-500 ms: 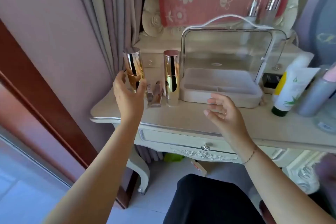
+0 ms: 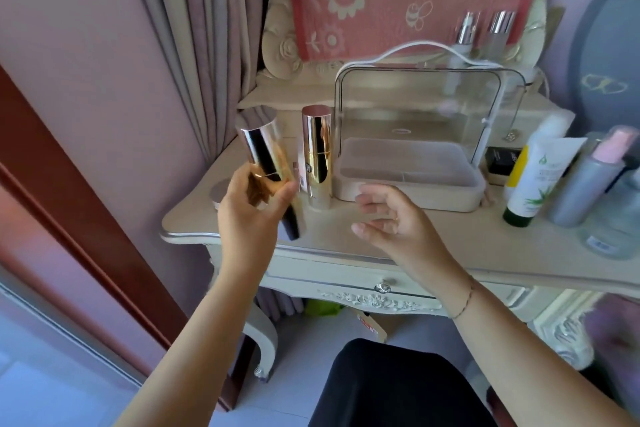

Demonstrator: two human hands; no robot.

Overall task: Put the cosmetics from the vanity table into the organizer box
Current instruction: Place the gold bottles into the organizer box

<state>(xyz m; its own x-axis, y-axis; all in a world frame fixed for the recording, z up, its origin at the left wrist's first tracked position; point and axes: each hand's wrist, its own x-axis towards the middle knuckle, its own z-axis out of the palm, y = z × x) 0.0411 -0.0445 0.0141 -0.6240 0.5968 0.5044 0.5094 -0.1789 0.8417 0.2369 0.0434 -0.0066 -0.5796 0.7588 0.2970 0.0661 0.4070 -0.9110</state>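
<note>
My left hand (image 2: 251, 204) grips a tall gold bottle (image 2: 265, 152) with a shiny cap, lifted off the vanity table (image 2: 433, 229) and tilted left. A second gold bottle (image 2: 317, 156) stands upright just right of it, with small tubes (image 2: 300, 177) partly hidden between them. The organizer box (image 2: 408, 187) sits at the table's back, its clear lid (image 2: 426, 107) raised and its tray showing. My right hand (image 2: 391, 218) hovers with fingers apart in front of the box, holding nothing.
A white-and-green tube (image 2: 535, 180), a grey bottle with a pink cap (image 2: 588, 184) and a black item (image 2: 500, 159) stand right of the box. Two silver-capped bottles (image 2: 485, 31) stand behind it. A curtain (image 2: 207, 28) hangs at left. A round lid (image 2: 220, 194) lies near the table's left edge.
My left hand has lifted the gold bottle off the table and tilted it, drawing it nearer to me. My right hand stays in front of the box.
</note>
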